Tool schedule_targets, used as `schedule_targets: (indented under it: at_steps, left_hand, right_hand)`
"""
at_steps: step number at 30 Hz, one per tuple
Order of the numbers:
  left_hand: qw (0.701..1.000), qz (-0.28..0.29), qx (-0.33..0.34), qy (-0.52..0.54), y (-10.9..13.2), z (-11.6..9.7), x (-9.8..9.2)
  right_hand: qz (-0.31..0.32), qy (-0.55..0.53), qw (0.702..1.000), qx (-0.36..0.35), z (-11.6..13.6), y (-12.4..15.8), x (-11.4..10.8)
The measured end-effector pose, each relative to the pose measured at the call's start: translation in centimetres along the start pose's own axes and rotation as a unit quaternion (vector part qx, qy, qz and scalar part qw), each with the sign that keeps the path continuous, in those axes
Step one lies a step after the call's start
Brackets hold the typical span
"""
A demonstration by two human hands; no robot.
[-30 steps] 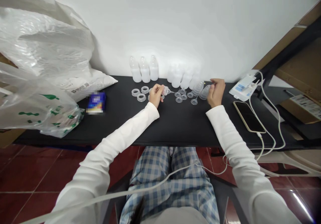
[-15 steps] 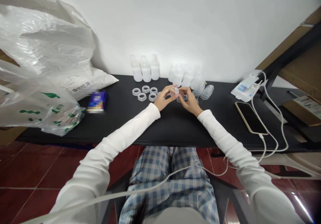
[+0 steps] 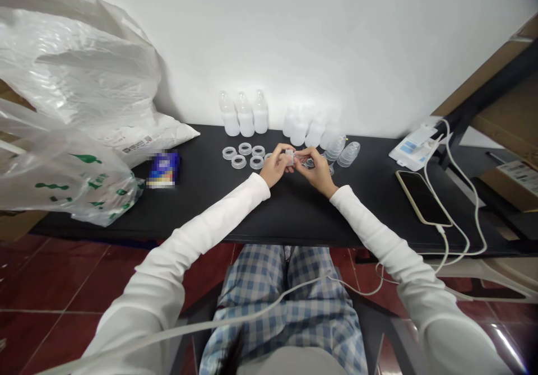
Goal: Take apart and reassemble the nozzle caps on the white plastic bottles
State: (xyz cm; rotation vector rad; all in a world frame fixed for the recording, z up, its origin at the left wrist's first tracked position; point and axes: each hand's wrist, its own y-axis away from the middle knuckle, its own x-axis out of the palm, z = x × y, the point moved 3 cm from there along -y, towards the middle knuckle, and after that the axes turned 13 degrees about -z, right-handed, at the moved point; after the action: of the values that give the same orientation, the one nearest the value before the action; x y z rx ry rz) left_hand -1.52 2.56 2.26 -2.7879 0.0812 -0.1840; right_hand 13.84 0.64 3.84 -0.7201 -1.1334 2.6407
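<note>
My left hand [image 3: 275, 166] and my right hand [image 3: 316, 169] meet over the middle of the black table [image 3: 294, 207]. Between them they pinch a small clear ring with a silicone teat [image 3: 291, 156]. The left fingers hold the ring, the right fingertips grip the teat's end. Several loose white rings [image 3: 244, 156] lie just left of my left hand. Clear teats [image 3: 310, 163] lie partly hidden behind my right hand. Stacked clear caps [image 3: 342, 152] lie to the right.
Three capped bottles [image 3: 246, 116] and more white bottles [image 3: 309, 128] stand against the wall. Large plastic bags [image 3: 67, 117] fill the left end, beside a blue packet [image 3: 163, 169]. A phone [image 3: 422, 197] with cables and a white box [image 3: 414, 142] lie at right.
My right hand moved left from the caps to meet my left hand. Both hands now pinch the ring and teat together, slightly closer than half a second ago.
</note>
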Motion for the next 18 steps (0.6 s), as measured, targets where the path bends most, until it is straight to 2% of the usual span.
schedule_targets:
  at_steps: [3,5,7,9,12,15,18]
  left_hand:
    - [0.999,-0.001,-0.020,-0.025,0.0,0.0,0.0]
    - [0.998,-0.016,-0.059,-0.015,-0.2,0.0,-0.2]
    - [0.992,-0.038,-0.117,0.004,-0.6,0.2,-0.8]
    - [0.987,-0.069,-0.144,0.015,-1.1,0.1,-1.9]
    - [0.991,-0.124,-0.058,0.001,-1.8,-0.6,-4.5]
    - [0.986,-0.160,0.002,-0.043,-1.9,-0.8,-7.4]
    - [0.979,-0.158,0.049,-0.121,-1.6,-1.1,-10.0]
  right_hand:
    - [0.007,0.013,1.000,-0.018,0.1,0.0,0.1]
    - [0.020,0.024,0.998,-0.050,0.3,-0.2,-0.1]
    - [0.023,0.036,0.996,-0.081,0.3,-0.5,-0.9]
    - [0.010,0.053,0.995,-0.086,-0.1,-1.1,-2.2]
    - [0.022,0.098,0.993,-0.065,-0.9,-1.9,-4.4]
    - [0.098,0.130,0.984,-0.066,-1.7,-2.2,-5.7]
    - [0.164,0.175,0.967,-0.083,-2.3,-2.1,-6.1]
